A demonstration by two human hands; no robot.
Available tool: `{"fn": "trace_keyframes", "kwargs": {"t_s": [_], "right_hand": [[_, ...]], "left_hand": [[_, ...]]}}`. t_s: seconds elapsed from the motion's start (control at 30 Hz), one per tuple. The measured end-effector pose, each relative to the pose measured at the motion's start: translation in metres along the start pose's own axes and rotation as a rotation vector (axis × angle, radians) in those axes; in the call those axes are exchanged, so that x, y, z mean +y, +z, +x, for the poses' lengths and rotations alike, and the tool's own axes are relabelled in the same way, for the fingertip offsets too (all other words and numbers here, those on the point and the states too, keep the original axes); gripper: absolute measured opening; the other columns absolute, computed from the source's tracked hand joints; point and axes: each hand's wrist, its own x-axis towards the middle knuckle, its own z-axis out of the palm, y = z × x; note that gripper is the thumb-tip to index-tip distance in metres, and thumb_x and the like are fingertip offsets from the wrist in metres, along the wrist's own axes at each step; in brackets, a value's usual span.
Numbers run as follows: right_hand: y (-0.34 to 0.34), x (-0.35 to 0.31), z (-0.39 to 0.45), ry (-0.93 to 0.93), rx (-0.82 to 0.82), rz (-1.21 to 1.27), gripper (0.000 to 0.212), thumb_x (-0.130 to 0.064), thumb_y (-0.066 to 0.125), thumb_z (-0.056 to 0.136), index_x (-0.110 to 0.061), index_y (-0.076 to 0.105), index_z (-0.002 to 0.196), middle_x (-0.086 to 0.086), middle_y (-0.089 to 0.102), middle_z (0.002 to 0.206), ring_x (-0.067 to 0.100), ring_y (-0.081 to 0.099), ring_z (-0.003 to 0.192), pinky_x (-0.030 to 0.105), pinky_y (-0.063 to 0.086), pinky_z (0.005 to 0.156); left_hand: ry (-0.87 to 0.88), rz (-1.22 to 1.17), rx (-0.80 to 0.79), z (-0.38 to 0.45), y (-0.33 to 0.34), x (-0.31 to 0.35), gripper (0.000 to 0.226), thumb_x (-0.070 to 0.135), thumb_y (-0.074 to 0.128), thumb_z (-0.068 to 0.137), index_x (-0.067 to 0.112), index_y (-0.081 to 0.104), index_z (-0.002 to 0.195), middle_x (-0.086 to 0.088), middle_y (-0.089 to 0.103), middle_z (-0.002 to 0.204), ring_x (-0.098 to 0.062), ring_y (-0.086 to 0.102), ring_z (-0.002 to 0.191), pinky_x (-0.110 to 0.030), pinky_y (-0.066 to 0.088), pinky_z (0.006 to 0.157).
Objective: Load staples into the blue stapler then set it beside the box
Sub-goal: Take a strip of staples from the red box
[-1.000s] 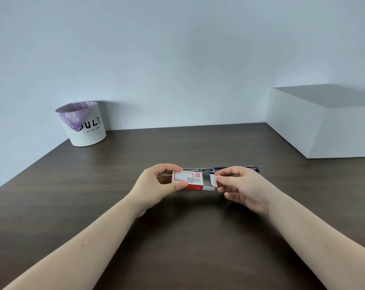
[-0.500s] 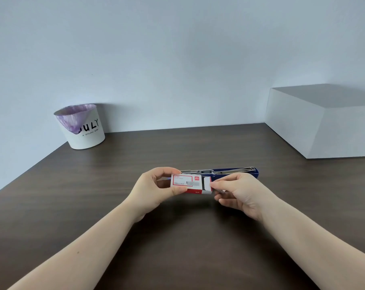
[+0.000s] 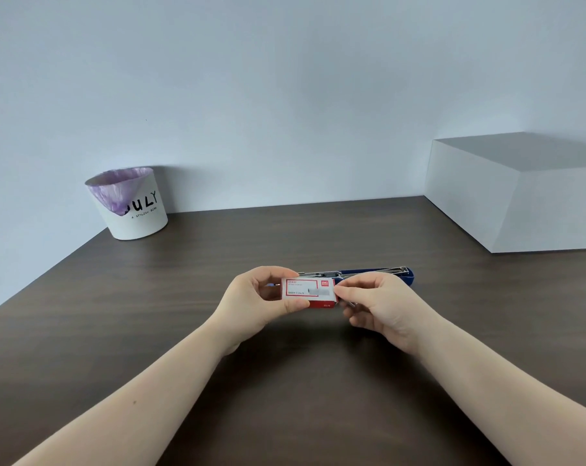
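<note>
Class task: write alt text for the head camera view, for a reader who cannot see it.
Two bare hands hold a small red-and-white staple box above a dark wooden table: left hand grips it, right hand pinches its end. Behind lies an opened blue stapler; a white bin and big white box stand farther back.

— What's the surface?
— A dark wood-grain table point(image 3: 184, 314) against a pale wall.
— And on it?
— White bin point(image 3: 132, 206) far left, purple liner inside. Big white box point(image 3: 520, 203) far right. Blue stapler point(image 3: 379, 274) lying opened out flat, mid-table.
</note>
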Motion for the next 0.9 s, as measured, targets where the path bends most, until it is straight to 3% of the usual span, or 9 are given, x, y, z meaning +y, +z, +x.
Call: {"fn": "trace_keyframes", "kwargs": {"t_s": [0.2, 0.33, 0.4, 0.5, 0.57, 0.63, 0.73, 0.83, 0.9], "right_hand": [[0.0, 0.004, 0.001, -0.023, -0.058, -0.167, 0.016, -0.01, 0.061, 0.088, -0.005, 0.07, 0.1, 0.007, 0.065, 0.075, 0.011, 0.051, 0.058, 0.017, 0.043, 0.046], [-0.006, 0.003, 0.002, -0.027, -0.09, -0.074, 0.018, -0.005, 0.069, 0.081, -0.003, 0.071, 0.099, 0.008, 0.064, 0.075, 0.01, 0.05, 0.057, 0.016, 0.045, 0.047], [-0.01, 0.002, 0.001, -0.026, -0.082, -0.071, 0.022, -0.002, 0.072, 0.077, -0.004, 0.071, 0.099, 0.006, 0.066, 0.075, 0.01, 0.058, 0.059, 0.017, 0.049, 0.051], [-0.011, 0.003, 0.001, -0.059, -0.002, -0.115, 0.024, 0.0, 0.071, 0.078, -0.004, 0.068, 0.102, 0.008, 0.071, 0.08, 0.011, 0.068, 0.06, 0.018, 0.054, 0.053], [-0.011, 0.002, 0.001, -0.159, 0.083, -0.287, 0.022, -0.008, 0.068, 0.083, -0.007, 0.068, 0.105, 0.005, 0.074, 0.08, 0.008, 0.069, 0.059, 0.017, 0.053, 0.054], [-0.009, -0.001, 0.002, -0.296, 0.151, -0.517, 0.021, -0.018, 0.065, 0.086, -0.015, 0.069, 0.106, -0.005, 0.073, 0.086, 0.005, 0.067, 0.068, 0.013, 0.048, 0.061], [-0.005, -0.007, 0.003, -0.394, 0.145, -0.627, 0.022, -0.022, 0.066, 0.085, -0.02, 0.071, 0.107, -0.009, 0.07, 0.095, 0.007, 0.064, 0.09, 0.009, 0.044, 0.075], [0.0, -0.01, 0.007, -0.412, 0.127, -0.721, 0.024, -0.022, 0.068, 0.084, -0.022, 0.071, 0.108, -0.005, 0.072, 0.098, 0.014, 0.064, 0.095, 0.024, 0.048, 0.086], [0.003, -0.013, 0.01, -0.422, 0.114, -0.78, 0.028, -0.022, 0.066, 0.085, -0.022, 0.068, 0.113, -0.005, 0.07, 0.098, 0.014, 0.063, 0.095, 0.024, 0.046, 0.086]], "left_hand": [[-0.003, 0.032, -0.005, -0.001, -0.001, -0.01, 0.037, 0.019, 0.085, 0.059, 0.026, 0.068, 0.091, 0.003, 0.075, 0.098, -0.012, 0.072, 0.092, -0.028, 0.056, 0.086], [0.011, 0.138, -0.013, -0.004, -0.002, -0.012, 0.037, 0.02, 0.082, 0.066, 0.021, 0.066, 0.099, 0.004, 0.075, 0.101, -0.006, 0.071, 0.091, -0.022, 0.055, 0.087], [0.04, 0.251, -0.021, -0.006, -0.004, -0.014, 0.038, 0.028, 0.081, 0.067, 0.024, 0.065, 0.101, 0.008, 0.074, 0.101, -0.006, 0.07, 0.09, -0.023, 0.054, 0.086], [0.086, 0.578, -0.043, -0.01, -0.007, -0.018, 0.049, 0.062, 0.068, 0.063, 0.037, 0.06, 0.105, 0.014, 0.068, 0.102, -0.005, 0.061, 0.094, -0.02, 0.046, 0.084], [0.113, 0.755, -0.066, -0.013, -0.007, -0.019, 0.062, 0.075, 0.05, 0.06, 0.042, 0.055, 0.112, 0.01, 0.063, 0.099, -0.006, 0.053, 0.09, -0.014, 0.04, 0.075], [0.138, 0.834, -0.073, -0.015, -0.007, -0.018, 0.067, 0.077, 0.043, 0.062, 0.041, 0.052, 0.117, 0.007, 0.059, 0.097, -0.007, 0.049, 0.085, -0.017, 0.037, 0.071], [0.181, 0.862, -0.051, -0.017, -0.006, -0.016, 0.062, 0.075, 0.048, 0.067, 0.039, 0.051, 0.118, 0.006, 0.06, 0.096, -0.006, 0.047, 0.087, -0.021, 0.039, 0.076], [0.212, 0.844, -0.048, -0.017, -0.006, -0.013, 0.057, 0.069, 0.057, 0.068, 0.034, 0.055, 0.113, 0.013, 0.059, 0.094, -0.006, 0.047, 0.097, -0.021, 0.041, 0.079], [0.235, 0.819, -0.041, -0.017, -0.007, -0.012, 0.056, 0.062, 0.065, 0.069, 0.031, 0.055, 0.115, 0.015, 0.061, 0.1, -0.008, 0.047, 0.101, -0.02, 0.038, 0.081]]}}
